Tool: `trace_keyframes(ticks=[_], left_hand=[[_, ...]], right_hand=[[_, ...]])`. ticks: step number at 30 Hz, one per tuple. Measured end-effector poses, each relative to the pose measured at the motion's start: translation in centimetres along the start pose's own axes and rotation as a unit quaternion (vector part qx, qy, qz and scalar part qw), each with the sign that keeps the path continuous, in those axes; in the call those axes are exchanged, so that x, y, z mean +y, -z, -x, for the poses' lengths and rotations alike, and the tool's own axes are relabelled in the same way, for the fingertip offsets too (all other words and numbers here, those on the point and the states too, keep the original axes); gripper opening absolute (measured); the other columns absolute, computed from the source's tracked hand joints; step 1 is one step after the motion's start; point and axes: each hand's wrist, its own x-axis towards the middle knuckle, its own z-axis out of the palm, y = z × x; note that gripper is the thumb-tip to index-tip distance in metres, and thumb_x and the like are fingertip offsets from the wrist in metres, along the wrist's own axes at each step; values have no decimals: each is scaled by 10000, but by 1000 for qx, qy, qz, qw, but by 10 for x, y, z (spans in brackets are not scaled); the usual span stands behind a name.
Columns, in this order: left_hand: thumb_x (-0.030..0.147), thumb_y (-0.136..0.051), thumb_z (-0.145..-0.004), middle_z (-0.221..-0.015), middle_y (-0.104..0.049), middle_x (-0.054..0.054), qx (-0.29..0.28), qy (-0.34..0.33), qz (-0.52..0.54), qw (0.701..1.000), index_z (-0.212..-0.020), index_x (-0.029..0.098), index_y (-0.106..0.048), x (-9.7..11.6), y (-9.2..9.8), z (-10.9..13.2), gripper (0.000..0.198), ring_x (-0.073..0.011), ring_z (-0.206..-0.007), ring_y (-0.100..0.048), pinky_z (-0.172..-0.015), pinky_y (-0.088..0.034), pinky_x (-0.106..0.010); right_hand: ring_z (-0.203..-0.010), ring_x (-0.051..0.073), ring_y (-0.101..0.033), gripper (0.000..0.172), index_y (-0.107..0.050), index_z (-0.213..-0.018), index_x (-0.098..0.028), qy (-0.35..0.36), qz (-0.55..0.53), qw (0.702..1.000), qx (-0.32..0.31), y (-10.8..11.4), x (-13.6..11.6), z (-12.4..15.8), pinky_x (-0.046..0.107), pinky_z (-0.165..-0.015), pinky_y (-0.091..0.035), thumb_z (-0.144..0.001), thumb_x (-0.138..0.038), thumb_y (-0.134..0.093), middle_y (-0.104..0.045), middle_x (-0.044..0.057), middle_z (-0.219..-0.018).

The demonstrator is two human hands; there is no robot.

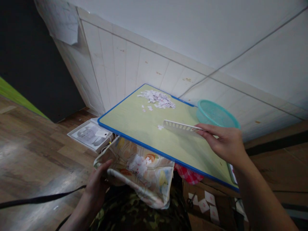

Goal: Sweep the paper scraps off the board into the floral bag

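Observation:
My right hand (225, 142) grips a white slotted ruler-like strip (181, 127), laid flat on a yellow-green board with a blue rim (125, 132). A pile of white paper scraps (158, 98) lies at the board's far end, and a few loose scraps lie nearer the strip. My left hand (97, 186) holds the edge of a printed cloth bag (144, 175) open below the board's near edge. White scraps lie inside the bag.
A teal plastic basket (216, 115) sits at the board's far right. A framed sheet with a white device (90, 134) lies on the wooden floor to the left. Small paper cards and scissors (202, 202) lie under the board. White panelled wall stands behind.

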Motion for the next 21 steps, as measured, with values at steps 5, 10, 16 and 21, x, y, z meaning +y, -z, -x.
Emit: trace_keyframes(ticks=[5,10,16,21], left_hand=[[343,-830,-635,-875,-750,-26,-6,-9,1,1000,-911,216,-732,-2,2,-2,319,-246,-734,-688,-500,-578,-333],[299,-792,-660,-797,-726,-18,12,2,3,1000,-903,194,-723,2,-3,4,274,-212,-666,-653,-495,-564,-311],[311,-796,-655,-733,-688,-9,12,12,-6,1000,-908,200,-704,5,-5,5,291,-220,-641,-637,-483,-549,-317],[314,-801,-643,-701,-667,11,10,11,-2,1000,-878,212,-686,5,-5,6,281,-201,-605,-624,-485,-546,-308]], right_hand=[[-820,220,-826,196,-840,-1086,-244,-5,2,1000,-12,4,1,-2,269,-702,-621,-980,-266,-676,-851,35,-1029],[-822,224,-824,175,-843,-1076,-250,-26,-11,1000,12,7,9,1,271,-681,-614,-960,-276,-715,-853,32,-1013],[-797,227,-818,186,-845,-1083,-245,-45,5,999,11,2,16,5,278,-651,-598,-966,-293,-709,-853,43,-1013],[-783,223,-814,197,-844,-1087,-242,-48,11,999,21,-2,19,3,275,-647,-591,-968,-295,-697,-853,46,-1006]])
